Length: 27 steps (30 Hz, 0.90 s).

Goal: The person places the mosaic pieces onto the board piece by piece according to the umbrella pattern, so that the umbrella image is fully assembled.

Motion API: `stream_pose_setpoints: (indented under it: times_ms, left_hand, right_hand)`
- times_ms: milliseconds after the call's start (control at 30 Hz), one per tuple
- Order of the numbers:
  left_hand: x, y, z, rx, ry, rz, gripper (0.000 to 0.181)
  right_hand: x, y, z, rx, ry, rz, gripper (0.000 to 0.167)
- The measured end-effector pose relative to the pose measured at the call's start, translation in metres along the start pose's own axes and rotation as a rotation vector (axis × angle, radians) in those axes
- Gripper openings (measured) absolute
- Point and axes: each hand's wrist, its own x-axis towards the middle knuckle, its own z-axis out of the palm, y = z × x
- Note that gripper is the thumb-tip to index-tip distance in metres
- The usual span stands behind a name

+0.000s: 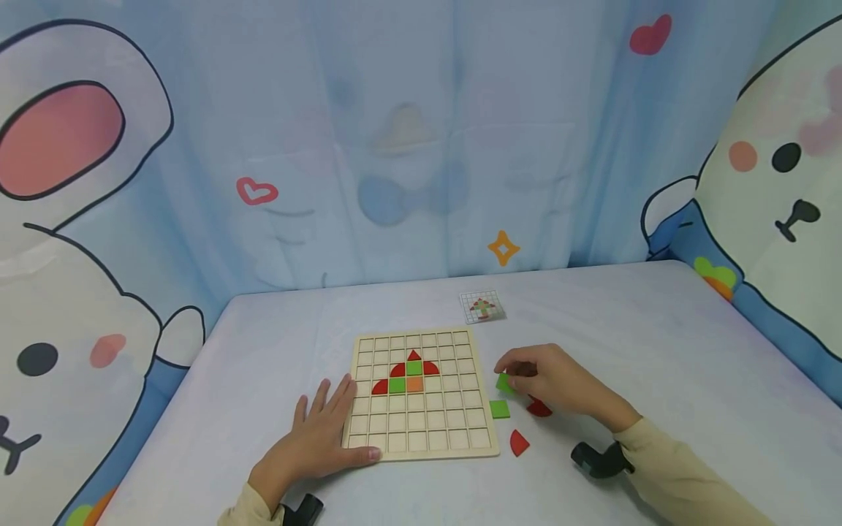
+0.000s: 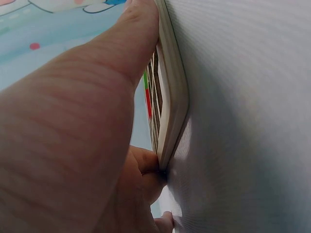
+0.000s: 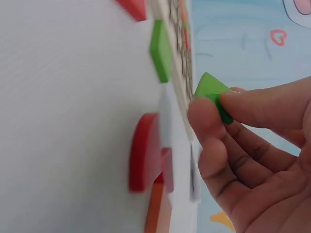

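A wooden grid board (image 1: pixel 421 440) lies on the table with red, green and orange tiles in its upper middle cells. My left hand (image 1: pixel 318 440) rests along the board's left edge, fingers straight, thumb on the near left corner; the left wrist view shows the thumb against the board's rim (image 2: pixel 174 97). Right of the board, my right hand (image 1: pixel 559 376) pinches a green square tile (image 3: pixel 210 87) between thumb and fingertips, raised off the table. Under and beside that hand lie another green square tile (image 1: pixel 500 409), a red quarter-circle tile (image 1: pixel 519 443) and further red tiles (image 1: pixel 540 408).
A pattern card (image 1: pixel 483 307) with a coloured grid picture lies behind the board. An orange tile (image 3: pixel 159 208) shows beyond the red ones in the right wrist view. A printed curtain (image 1: pixel 408 219) hangs behind the table (image 1: pixel 296 321).
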Motion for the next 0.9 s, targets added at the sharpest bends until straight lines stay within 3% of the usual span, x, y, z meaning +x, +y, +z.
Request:
stream_pose_setpoints:
  times_ms: [200, 400, 633, 900]
  left_hand:
    - [-0.001, 0.000, 0.000, 0.000, 0.004, -0.001, 0.125]
    - [-0.001, 0.001, -0.001, -0.003, 0.006, 0.001, 0.124]
    - [-0.001, 0.002, -0.001, 0.000, 0.002, -0.005, 0.125]
    - [-0.001, 0.002, -0.001, -0.007, -0.003, -0.003, 0.124]
  right_hand:
    - [0.011, -0.010, 0.005, 0.110, 0.045, 0.100, 0.010]
    - [0.023, -0.018, 0.012, 0.179, 0.077, 0.108, 0.006]
    - [0.038, -0.027, 0.024, 0.172, 0.124, 0.161, 0.004]
    - [0.051, -0.036, 0.041, 0.268, 0.090, 0.175, 0.003]
